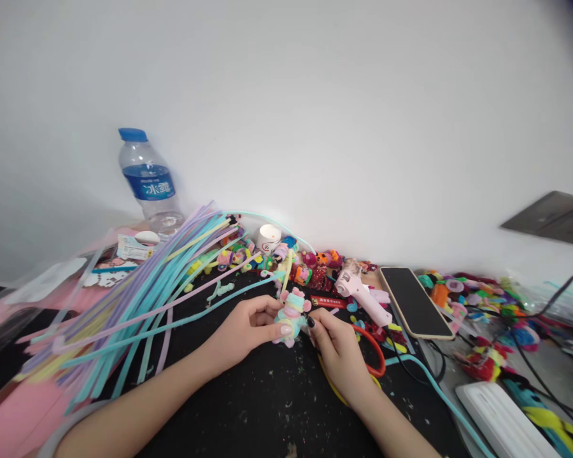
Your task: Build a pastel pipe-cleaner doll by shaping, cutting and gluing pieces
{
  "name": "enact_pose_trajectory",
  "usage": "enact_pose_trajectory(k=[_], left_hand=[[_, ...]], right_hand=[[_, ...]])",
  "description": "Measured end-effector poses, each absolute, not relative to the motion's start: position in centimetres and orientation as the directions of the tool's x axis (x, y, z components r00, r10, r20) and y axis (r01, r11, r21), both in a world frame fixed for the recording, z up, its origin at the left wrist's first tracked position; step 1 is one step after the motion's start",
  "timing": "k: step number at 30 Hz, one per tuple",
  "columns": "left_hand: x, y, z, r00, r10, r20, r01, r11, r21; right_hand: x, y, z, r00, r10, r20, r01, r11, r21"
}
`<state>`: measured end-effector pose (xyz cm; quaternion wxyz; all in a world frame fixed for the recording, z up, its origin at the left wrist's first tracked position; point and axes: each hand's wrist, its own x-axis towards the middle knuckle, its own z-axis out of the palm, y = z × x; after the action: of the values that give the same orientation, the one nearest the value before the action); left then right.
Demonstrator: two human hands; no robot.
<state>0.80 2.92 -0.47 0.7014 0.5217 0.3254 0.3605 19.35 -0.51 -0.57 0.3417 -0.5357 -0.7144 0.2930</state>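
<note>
A small pastel pipe-cleaner bear (293, 310) with pink round ears is held upright over the black mat, low in the middle of the view. My left hand (253, 327) is closed on it, with the thumb across its lower body. From the other side, the thumb and forefinger of my right hand (332, 340) pinch at a blue-green bit on the bear's side; the exact grip is partly hidden. Left of the hands lies a large bundle of pastel pipe cleaners (138, 305). A pink glue gun (363, 292) rests just beyond my right hand.
A water bottle (149, 178) stands at the back left by the wall. Along the back are a white paper cup (268, 238) and many small fuzzy figures. To the right lie a phone (416, 301), orange-handled scissors (375, 350), cables and a white power strip (503, 416).
</note>
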Motion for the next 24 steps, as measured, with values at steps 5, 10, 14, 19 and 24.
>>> enact_pose_trajectory(k=[5, 10, 14, 19, 24], left_hand=[[0.78, 2.85, -0.49, 0.525, 0.847, -0.08, -0.155, 0.188, 0.97], [0.83, 2.86, -0.56, 0.509, 0.857, -0.084, -0.128, 0.172, 0.977], [0.89, 2.88, -0.53, 0.506, 0.858, -0.085, -0.136, 0.177, 0.975], [0.89, 2.85, -0.54, 0.505, 0.859, -0.082, -0.13, 0.17, 0.977], [0.81, 2.78, -0.58, 0.507, 0.858, -0.076, -0.121, 0.158, 0.98]], right_hand=[[19.3, -0.55, -0.43, -0.202, 0.959, 0.197, 0.576, 0.279, -0.769], [19.28, -0.56, -0.36, -0.212, 0.956, 0.205, 0.574, 0.291, -0.765], [19.21, -0.56, -0.28, -0.214, 0.956, 0.203, 0.573, 0.291, -0.766], [19.16, -0.56, -0.18, -0.211, 0.958, 0.195, 0.578, 0.283, -0.765], [19.19, -0.54, -0.22, -0.215, 0.955, 0.202, 0.575, 0.291, -0.765]])
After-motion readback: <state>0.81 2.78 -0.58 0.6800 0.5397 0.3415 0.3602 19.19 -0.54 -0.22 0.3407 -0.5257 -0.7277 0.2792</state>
